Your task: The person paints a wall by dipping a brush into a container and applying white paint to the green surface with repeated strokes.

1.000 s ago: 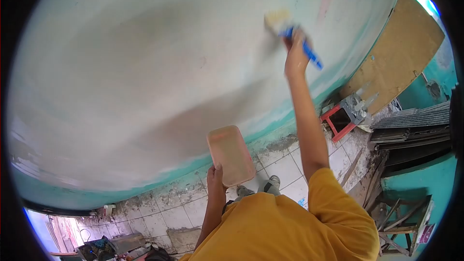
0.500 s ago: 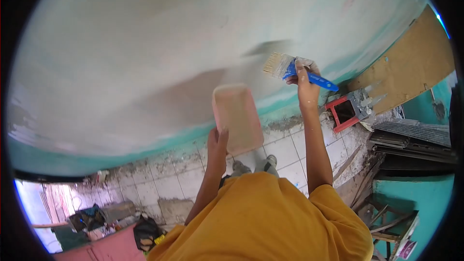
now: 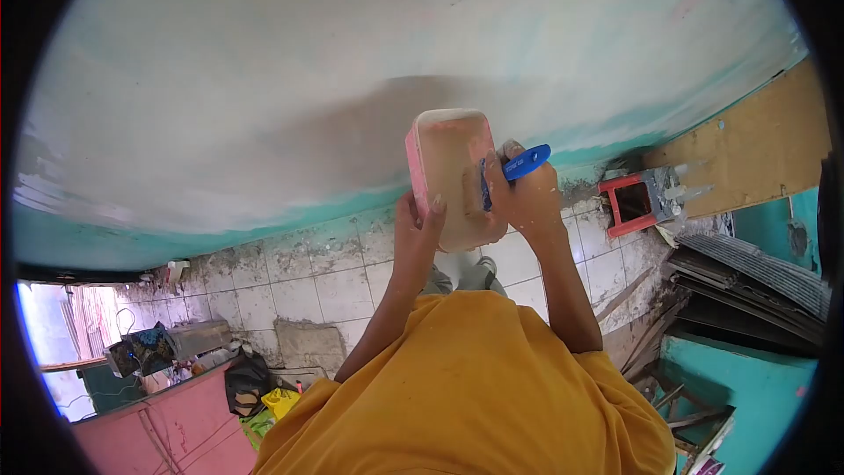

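Observation:
My left hand (image 3: 420, 230) grips the near left side of a pink rectangular tub (image 3: 417, 163), thumb over its rim. Pale, whitish-beige paint (image 3: 447, 178) lies inside the tub. In my right hand (image 3: 526, 198) is a paintbrush (image 3: 528, 161) with a blue handle, its grip end pointing up and to the right. The brush head is down in the tub by its right wall, and its bristles are mostly hidden. White flecks of paint dot the right hand. Ahead stands a wall (image 3: 290, 53), whitish over turquoise.
A red and grey stool (image 3: 626, 204) stands on the dirty tiled floor (image 3: 338, 295) to the right. Stacked corrugated sheets (image 3: 747, 268) and a brown board (image 3: 747, 136) are beyond it. Bags (image 3: 249, 383) and a pink surface (image 3: 167, 413) are at lower left.
My right hand has brought the paintbrush down from near the wall into the tub. The tub, held by my left hand, has shifted slightly up and to the right in view.

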Demonstrator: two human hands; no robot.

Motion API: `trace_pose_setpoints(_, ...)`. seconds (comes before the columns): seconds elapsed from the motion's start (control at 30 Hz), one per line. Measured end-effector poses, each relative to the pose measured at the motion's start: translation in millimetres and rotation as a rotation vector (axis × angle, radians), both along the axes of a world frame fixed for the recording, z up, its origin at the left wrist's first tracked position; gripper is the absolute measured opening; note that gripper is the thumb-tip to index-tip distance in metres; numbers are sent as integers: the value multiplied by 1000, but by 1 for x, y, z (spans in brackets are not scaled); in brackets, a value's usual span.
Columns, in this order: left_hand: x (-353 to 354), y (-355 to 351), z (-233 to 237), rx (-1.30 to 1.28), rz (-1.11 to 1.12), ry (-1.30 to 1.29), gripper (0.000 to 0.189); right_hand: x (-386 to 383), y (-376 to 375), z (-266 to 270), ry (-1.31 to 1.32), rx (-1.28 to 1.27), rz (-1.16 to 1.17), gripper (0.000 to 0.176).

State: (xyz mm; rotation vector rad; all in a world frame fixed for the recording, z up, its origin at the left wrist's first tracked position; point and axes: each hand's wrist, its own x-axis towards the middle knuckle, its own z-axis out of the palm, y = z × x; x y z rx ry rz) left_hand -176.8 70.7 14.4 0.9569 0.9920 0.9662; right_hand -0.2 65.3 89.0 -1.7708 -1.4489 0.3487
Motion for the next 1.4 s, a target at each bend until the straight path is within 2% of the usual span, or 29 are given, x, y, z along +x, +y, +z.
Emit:
trace_pose_setpoints(0.17,-4,1,3,-10,21,-14,73,-1,2,-1,10,55,-13,28)
trace_pose_setpoints(0.27,-9,1,5,-42,41,-25,73,2,3,-6,156,121,-63,28)
trace_pose_setpoints(0.33,-10,2,3,-41,51,-13,74,-2,1,1,351,164,-111,28)
trace_pose_setpoints(0.57,-9,5,2,14,46,20,74,9,8,7,325,211,-171,30)
trace_pose_setpoints(0.63,-9,5,5,6,24,46,73,16,11,7,167,219,-208,30)
trace_pose_setpoints(0.87,-6,4,5,33,-10,89,69,41,20,7,136,302,-185,31)
trace_pose_setpoints(0.93,-4,2,6,26,-16,82,69,56,22,3,493,300,-241,29)
trace_pose_setpoints(0.97,-3,2,6,15,-18,79,69,66,24,-1,485,319,-253,29)
trace_pose_setpoints(1.03,-3,2,3,8,-12,48,68,86,34,-2,744,399,-332,24)
trace_pose_setpoints(1.17,-3,1,-1,-26,3,28,64,123,63,26,860,579,-454,27)
trace_pose_setpoints(1.33,-2,0,-7,-56,-5,10,61,154,103,80,839,924,-336,31)
trace_pose_setpoints(1.4,-2,-2,-7,-62,-12,2,61,169,120,75,874,975,-358,32)
